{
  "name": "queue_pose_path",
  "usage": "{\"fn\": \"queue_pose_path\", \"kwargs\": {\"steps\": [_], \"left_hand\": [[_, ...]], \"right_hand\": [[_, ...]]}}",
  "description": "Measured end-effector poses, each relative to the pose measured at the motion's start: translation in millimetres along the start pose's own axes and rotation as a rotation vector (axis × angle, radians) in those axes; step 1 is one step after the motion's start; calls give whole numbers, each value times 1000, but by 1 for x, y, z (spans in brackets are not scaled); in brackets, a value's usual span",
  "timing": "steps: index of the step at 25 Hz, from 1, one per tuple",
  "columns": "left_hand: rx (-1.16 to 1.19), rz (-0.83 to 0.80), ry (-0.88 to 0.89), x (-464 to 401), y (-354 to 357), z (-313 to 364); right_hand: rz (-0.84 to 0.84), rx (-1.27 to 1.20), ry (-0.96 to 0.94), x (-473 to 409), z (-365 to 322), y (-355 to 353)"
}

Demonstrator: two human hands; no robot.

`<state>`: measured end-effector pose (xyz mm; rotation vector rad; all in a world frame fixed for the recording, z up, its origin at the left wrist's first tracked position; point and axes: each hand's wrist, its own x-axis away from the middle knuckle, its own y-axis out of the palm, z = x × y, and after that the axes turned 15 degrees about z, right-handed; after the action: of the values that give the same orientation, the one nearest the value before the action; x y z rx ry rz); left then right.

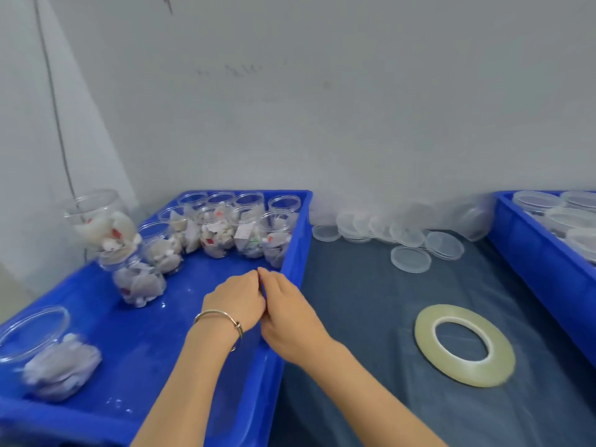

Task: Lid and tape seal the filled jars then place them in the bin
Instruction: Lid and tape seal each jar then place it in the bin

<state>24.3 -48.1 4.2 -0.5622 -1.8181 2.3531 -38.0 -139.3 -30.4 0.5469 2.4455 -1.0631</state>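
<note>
Closest in, both hands are together over the right wall of the big blue bin (pixel 292 233). The left hand (pixel 237 300), with a metal bangle (pixel 222 321) on its wrist, has its fingers curled, and the right hand (pixel 288 312) is pressed right up against it, fingertips meeting at the far end. Can't tell what, if anything, either grip is pinching; whatever's between them is too small or clear to make out.

Near left in that bin, one filled jar (pixel 48 353) lies tipped on its side, no lid on it. On the counter (pixel 354 317) to the right, which has a dark cover, the tape roll (pixel 464 345) lies flat, well apart from the hands.

Further back in the bin, a couple more jars (pixel 138 282) sit stacked or leaning at the left, then a cluster of open filled jars (pixel 232 227) stands along the far end. At the far side of the counter there's a scatter of clear lids (pixel 411 258), some overlapping. Far right, a second blue bin (pixel 535 253) holds more clear pieces, blurry.
</note>
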Motion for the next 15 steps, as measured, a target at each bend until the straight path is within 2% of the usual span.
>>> {"fn": "queue_pose_path", "kwargs": {"steps": [4,6,9,12,15], "left_hand": [[208,-69,7,-30,25,-28],[298,-65,59,-55,36,-28],[456,-29,19,-96,47,-17],[315,-61,44,-125,65,-7],[348,-3,-22,-140,73,4]], "right_hand": [[-152,92,80,-15,-3,15],[-158,124,98,-16,-4,15],[-172,87,149,-11,-7,15],[-192,107,141,-11,-7,13],[-171,111,131,-13,-7,15]]}}
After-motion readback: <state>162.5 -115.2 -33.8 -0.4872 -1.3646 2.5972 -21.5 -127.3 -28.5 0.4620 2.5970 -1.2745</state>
